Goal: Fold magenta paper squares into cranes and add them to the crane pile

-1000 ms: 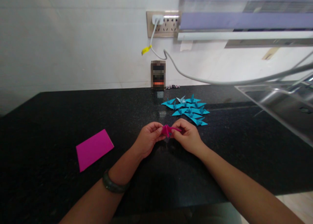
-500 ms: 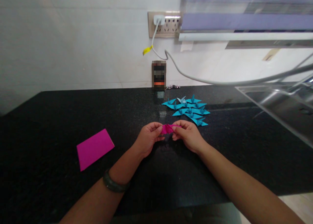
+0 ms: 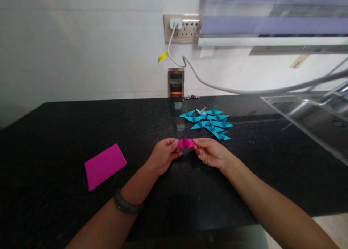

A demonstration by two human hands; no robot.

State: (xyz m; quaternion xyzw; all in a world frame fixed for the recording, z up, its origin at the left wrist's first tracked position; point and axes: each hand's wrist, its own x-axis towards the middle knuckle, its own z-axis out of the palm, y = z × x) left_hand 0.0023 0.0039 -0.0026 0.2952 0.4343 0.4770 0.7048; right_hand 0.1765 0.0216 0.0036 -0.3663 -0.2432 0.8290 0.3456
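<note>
Between my two hands is a small pink paper crane (image 3: pixel 186 143), its wings stretched out sideways and its middle folds standing up. My left hand (image 3: pixel 166 152) pinches the left wing between thumb and fingers. At the other side, my right hand (image 3: pixel 210 151) grips the tip of the right wing the same way. Just beyond the hands lies a group of several blue paper cranes (image 3: pixel 210 123), with one pale blue crane (image 3: pixel 201 111) at the back. A pink stack of paper (image 3: pixel 105 167) rests on the counter left of my left hand.
The black counter (image 3: pixel 67 129) runs back to a tiled wall. A phone-like object (image 3: pixel 176 84), its screen blurred out, leans there beside a beaded strand (image 3: pixel 191 97). A white cable (image 3: pixel 206 82) hangs from the socket (image 3: pixel 187 29). At the right is a metal sink (image 3: pixel 307 114).
My right hand has shifted slightly outward to the wing's tip. The pink crane now shows more clearly, with its wings spread flatter and its centre upright.
</note>
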